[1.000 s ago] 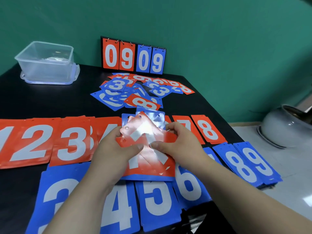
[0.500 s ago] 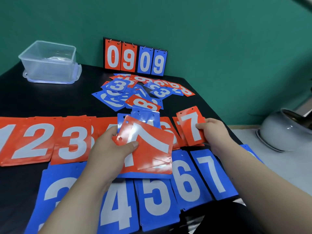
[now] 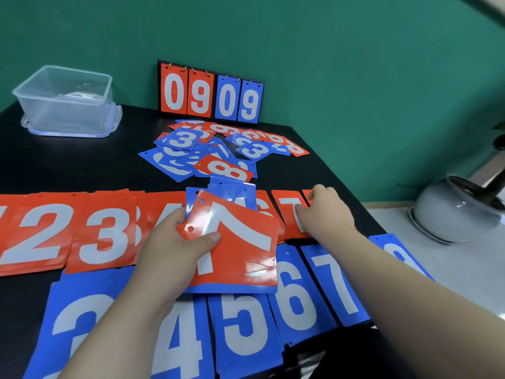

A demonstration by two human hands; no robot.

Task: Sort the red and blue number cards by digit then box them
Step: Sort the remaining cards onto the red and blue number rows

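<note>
**Card sort: red 7 at its pile**

1. Left hand: clamped on a stack of cards. The thumb lies across the top card near its punched hole and the fingers wrap under the stack's left edge. The top card is a red 7, turned askew; blue cards show at the stack's far and near edges.

2. Right hand: well to the right of the held stack, resting on the red 7 pile. Its fingertips touch the white digit. The thumb is hidden, so whether the hand pinches the card or only presses it cannot be told.

3. Red row: runs left from the left hand, faces 2 and 3 readable. The stack hides the cards between the left hand and the red 7 pile.

4. Blue row: lies nearer the person than both hands, faces 3, 4, 5, 6 and 7 readable. The left forearm crosses the 3 and 4.

5. Heap: unsorted red and blue cards, just beyond the held stack.

6. Box: clear plastic, far left of the left hand, on the table, well apart from all cards.

7. Flip board: upright behind the heap, reading 09 in red and 09 in blue.
</note>
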